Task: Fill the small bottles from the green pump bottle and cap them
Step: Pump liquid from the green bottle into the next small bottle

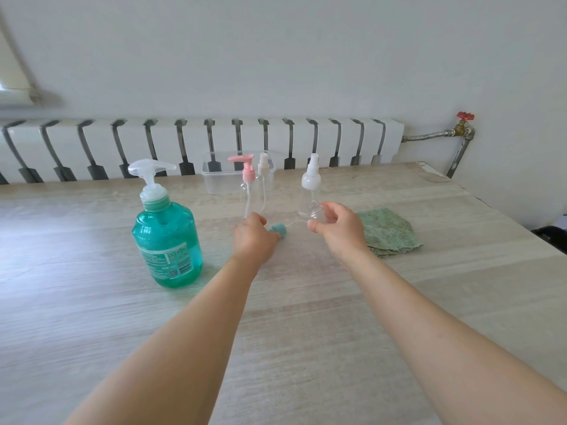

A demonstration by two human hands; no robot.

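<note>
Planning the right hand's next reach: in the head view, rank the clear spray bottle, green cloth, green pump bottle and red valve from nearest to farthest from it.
1. clear spray bottle, at its fingers
2. green cloth, just right
3. green pump bottle, far left
4. red valve, at the back wall

All from the right hand.

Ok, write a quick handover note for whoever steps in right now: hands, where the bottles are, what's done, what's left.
Left hand: curled round a teal pump cap with a thin tube, low over the table.
Right hand: pinching the base of a small clear bottle that wears a white spray top.
Green pump bottle: upright at left, pump on, untouched.
Pink pump top and another white spray top stand by the clear tub at the back; green cloth at right.
Done: the held bottle looks empty; no fill is visible.
Left: fill each small bottle, then cap it.
</note>
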